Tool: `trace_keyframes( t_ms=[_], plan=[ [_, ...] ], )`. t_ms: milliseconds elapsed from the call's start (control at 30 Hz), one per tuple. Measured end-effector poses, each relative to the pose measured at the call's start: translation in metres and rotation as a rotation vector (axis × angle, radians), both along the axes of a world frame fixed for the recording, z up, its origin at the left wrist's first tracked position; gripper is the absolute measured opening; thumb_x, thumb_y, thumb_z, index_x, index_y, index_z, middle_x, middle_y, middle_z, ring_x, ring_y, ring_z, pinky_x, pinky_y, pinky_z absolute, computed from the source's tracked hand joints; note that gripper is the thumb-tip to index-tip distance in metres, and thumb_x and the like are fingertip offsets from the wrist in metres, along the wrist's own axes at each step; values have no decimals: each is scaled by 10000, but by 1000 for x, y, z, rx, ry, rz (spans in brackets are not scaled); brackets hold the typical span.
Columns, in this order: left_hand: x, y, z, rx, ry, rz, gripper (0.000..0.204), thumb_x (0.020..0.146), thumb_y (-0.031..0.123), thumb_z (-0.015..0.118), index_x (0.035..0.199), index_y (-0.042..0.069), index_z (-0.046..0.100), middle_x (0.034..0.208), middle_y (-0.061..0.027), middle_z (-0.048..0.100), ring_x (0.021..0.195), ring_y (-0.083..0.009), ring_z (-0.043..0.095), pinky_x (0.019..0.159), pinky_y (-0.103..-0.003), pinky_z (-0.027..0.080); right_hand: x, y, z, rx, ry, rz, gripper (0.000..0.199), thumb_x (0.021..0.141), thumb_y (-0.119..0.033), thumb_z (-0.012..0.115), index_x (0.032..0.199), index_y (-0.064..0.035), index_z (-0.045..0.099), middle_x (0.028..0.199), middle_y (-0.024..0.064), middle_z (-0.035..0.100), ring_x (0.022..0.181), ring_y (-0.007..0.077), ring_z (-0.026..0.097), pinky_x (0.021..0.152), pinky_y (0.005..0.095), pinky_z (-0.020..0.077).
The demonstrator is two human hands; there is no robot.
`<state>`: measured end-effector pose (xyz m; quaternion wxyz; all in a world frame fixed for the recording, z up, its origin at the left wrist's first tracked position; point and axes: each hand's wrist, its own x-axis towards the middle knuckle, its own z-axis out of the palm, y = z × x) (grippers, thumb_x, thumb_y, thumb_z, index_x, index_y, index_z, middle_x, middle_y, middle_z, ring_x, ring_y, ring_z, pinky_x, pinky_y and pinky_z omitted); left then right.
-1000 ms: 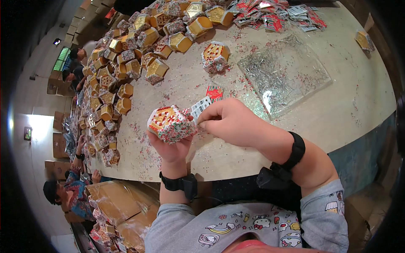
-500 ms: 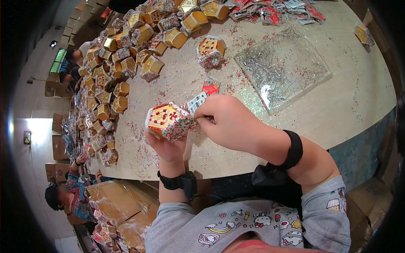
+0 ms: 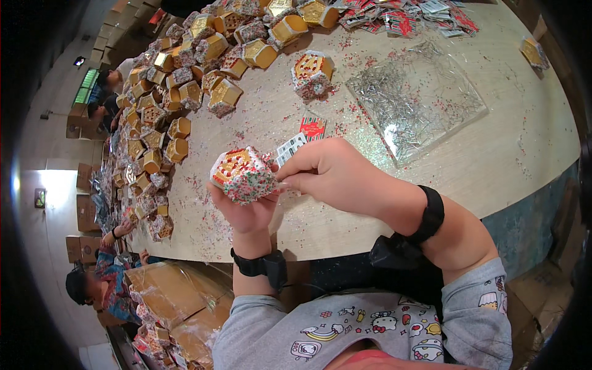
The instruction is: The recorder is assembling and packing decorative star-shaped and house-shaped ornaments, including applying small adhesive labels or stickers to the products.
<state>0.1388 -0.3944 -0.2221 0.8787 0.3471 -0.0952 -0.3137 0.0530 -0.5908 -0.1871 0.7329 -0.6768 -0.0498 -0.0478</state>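
My left hand is closed around a small house ornament, propping it from below and the side. The ornament has a gold front with red and white trim, and red, green and white sprinkles cover its side. My right hand is beside it, thumb and forefinger pinched at the sprinkled right edge. Whatever is in that pinch is too small to make out. Just behind the right fingers is a white printed tag, partly hidden by the hand. A red tag with a striped edge lies on the table beyond it.
A clear shallow tray of metal pins lies to the right. One ornament stands apart ahead, near a large heap of ornaments at left. Packaged tags are piled at the far edge. Co-workers are at left beside cardboard boxes.
The ornament has turned in my left hand, showing more of its sprinkled side. My right fingertips have shifted slightly down and left against its edge.
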Motion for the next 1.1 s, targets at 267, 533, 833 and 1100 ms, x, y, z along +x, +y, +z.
trace_keyframes(
  t_ms=[267, 533, 833, 1100],
  plan=[
    [3, 0, -2, -70, -99, -75, 717, 838, 622, 444, 1342, 117, 369, 1279, -172, 482, 1140, -339, 509, 835, -446, 505, 1, 1, -5, 10, -15, -139, 152, 770, -102, 651, 861, 20, 657, 745, 131, 621, 675, 190, 596, 610, 293, 464],
    [2, -10, 5, 182, -345, 140, 657, 911, 190, 502, 1437, 47, 136, 1443, -184, 261, 1294, -306, 347, 1011, -402, 387, 8, -12, -7, -15, -21, -372, 187, 797, -145, 616, 864, 27, 646, 774, 149, 600, 674, 223, 579, 624, 319, 459],
    [1, -13, 1, 1281, -1203, 88, 545, 741, 102, 684, 1234, -21, 489, 1318, -202, 405, 1227, -317, 386, 1037, -391, 303, 2, -50, 6, -664, -151, -614, 202, 798, -187, 599, 827, 5, 654, 819, 162, 612, 745, 314, 611, 659, 390, 491],
    [-1, -19, 9, 1333, -1278, 148, 255, 753, 77, 666, 978, -18, 593, 999, -130, 589, 961, -261, 549, 858, -344, 416, -2, -90, -5, -1302, 327, -667, 143, 775, -132, 575, 833, -37, 663, 846, 149, 620, 846, 312, 624, 736, 421, 512]
  ],
)
